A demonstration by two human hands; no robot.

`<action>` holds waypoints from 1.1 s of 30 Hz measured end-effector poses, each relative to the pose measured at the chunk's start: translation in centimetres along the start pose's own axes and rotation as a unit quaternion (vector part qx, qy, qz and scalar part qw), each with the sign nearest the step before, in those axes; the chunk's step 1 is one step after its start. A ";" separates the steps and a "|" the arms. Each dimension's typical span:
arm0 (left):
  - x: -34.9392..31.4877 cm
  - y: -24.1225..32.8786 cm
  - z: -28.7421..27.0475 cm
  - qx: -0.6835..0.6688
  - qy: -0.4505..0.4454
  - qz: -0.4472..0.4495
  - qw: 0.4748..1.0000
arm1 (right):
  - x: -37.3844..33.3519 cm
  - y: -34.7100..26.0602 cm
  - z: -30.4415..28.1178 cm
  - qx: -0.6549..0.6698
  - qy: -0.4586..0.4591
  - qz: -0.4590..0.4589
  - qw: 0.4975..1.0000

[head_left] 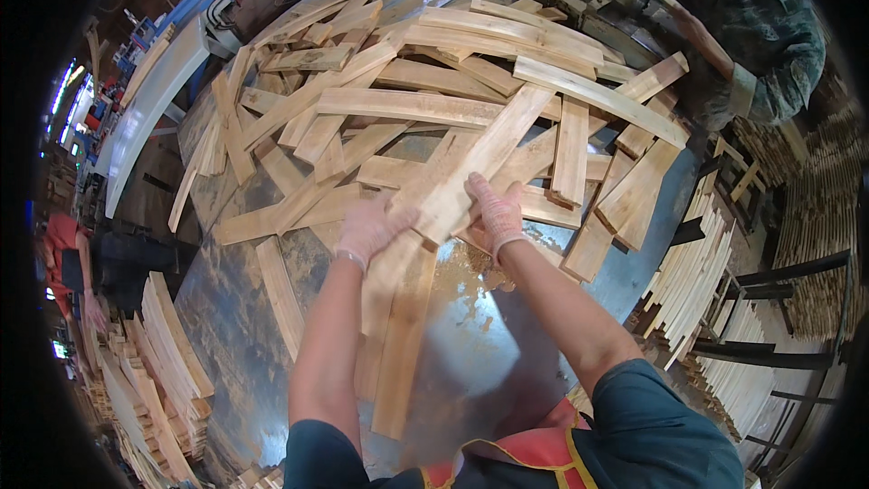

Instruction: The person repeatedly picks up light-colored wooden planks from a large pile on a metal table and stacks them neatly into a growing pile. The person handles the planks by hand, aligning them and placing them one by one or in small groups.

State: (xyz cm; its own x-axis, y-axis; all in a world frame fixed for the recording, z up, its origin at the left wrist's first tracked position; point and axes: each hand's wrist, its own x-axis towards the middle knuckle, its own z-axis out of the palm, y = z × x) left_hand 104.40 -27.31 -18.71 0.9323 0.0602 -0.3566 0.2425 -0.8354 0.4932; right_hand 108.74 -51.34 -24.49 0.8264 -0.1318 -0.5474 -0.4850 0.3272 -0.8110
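A pale wooden board [493, 149] slants away from me over the heap, its near end between my hands. My right hand [498, 213], in a thin whitish glove, grips its right edge with the thumb on top. My left hand [373, 228], gloved alike and slightly blurred, closes on the left side of the board near the same end; its fingertips are partly hidden. Below my hands, two more boards lie side by side toward me, one of them the longer board [405, 335]. Beyond spreads a jumbled pile of boards [407, 104], crossing at many angles.
The boards lie on a shiny metal table [471, 344] dusted with sawdust. Stacks of wood strips stand at the right [697, 281] and lower left [163, 371]. A co-worker in a camouflage top [769, 45] handles a strip at the far right; a person in red [68, 263] is at the left.
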 end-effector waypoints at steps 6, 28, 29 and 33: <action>-13.9 3.6 7.4 -0.125 0.036 -0.057 0.990 | -8.2 2.6 -5.2 0.136 -0.055 -0.021 0.989; -68.3 -11.5 24.9 -0.164 0.308 -0.353 0.868 | -46.7 26.6 -19.7 -0.500 -0.465 -0.172 0.710; -68.1 -11.2 25.3 -0.177 0.309 -0.377 0.855 | -48.7 27.3 -19.6 -0.534 -0.502 -0.175 0.658; -62.5 -9.8 24.1 -0.016 0.315 -0.385 0.867 | -55.0 32.2 -19.0 -0.599 -0.640 -0.152 0.457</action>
State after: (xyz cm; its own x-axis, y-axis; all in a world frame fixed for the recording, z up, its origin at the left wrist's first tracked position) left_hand 37.29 -36.04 -20.45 0.4490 0.8890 -0.0897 0.8567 -0.3998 0.3260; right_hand 42.24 -51.29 -24.43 0.0263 0.9048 -0.4249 0.5329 -0.3723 -0.7599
